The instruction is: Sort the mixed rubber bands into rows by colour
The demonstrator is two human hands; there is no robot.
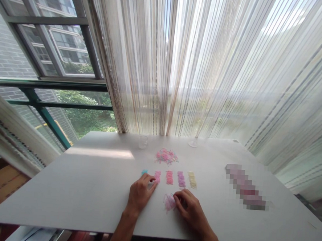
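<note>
My left hand (141, 191) reaches to the pink row (157, 176) of small thin pieces, its thumb and forefinger curled together at the row's left edge. Whatever is between these fingertips is too small to make out. Behind its knuckles, a blue row (144, 172) is partly hidden. My right hand (190, 206) has its fingers closed in a pinch at the right edge of a loose pink and lilac pile (169, 202). To the right of the pink row lie a coral row (169, 177), a purple row (181, 179) and a pale yellow row (192, 180).
Farther back on the white table (91, 189) is a larger mixed heap (166, 156) of coloured pieces. A clear cup (143, 142) and a clear round lid or dish (192, 144) stand near the far edge. A blurred-out oblong object (245, 187) lies at right.
</note>
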